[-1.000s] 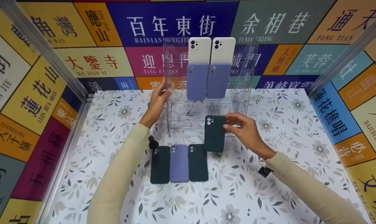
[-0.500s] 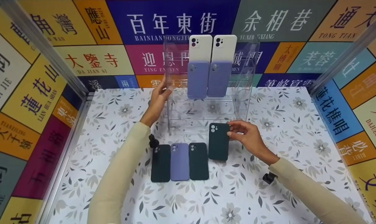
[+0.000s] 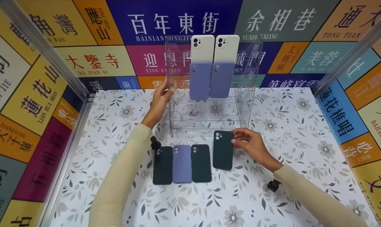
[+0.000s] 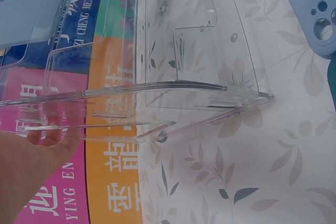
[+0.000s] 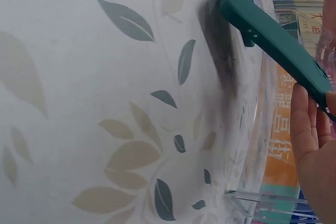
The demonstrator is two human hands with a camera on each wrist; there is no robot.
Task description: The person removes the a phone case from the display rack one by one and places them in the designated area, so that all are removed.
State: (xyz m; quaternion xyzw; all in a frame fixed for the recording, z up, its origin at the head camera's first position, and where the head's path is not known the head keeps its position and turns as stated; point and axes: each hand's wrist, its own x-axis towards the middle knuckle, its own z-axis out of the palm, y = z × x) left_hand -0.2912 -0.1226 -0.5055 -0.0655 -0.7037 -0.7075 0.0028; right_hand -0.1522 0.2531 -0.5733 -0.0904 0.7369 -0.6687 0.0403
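My right hand [image 3: 252,145] pinches a dark green phone case [image 3: 223,150] by its upper right edge, thumb on the front. In the right wrist view the green case [image 5: 275,45] is tilted, its lower end close above the tabletop with a shadow beside it. My left hand [image 3: 160,102] grips the left side of a clear acrylic stepped stand [image 3: 206,124]; in the left wrist view its fingers [image 4: 52,129] show through the stand's panel. Two white phone cases [image 3: 202,49] stand on the stand's upper step, with two lavender cases [image 3: 200,80] in front of them, lower down.
On the floral tabletop [image 3: 165,208] a row of cases lies left of the held one: a dark green case [image 3: 162,165], a lavender case [image 3: 182,164] and another dark green case [image 3: 201,164]. Sign-printed walls [image 3: 174,19] enclose the back and sides.
My right hand has brought the green case down and toward me, away from the stand, to the right of the row. My left hand stays on the stand.
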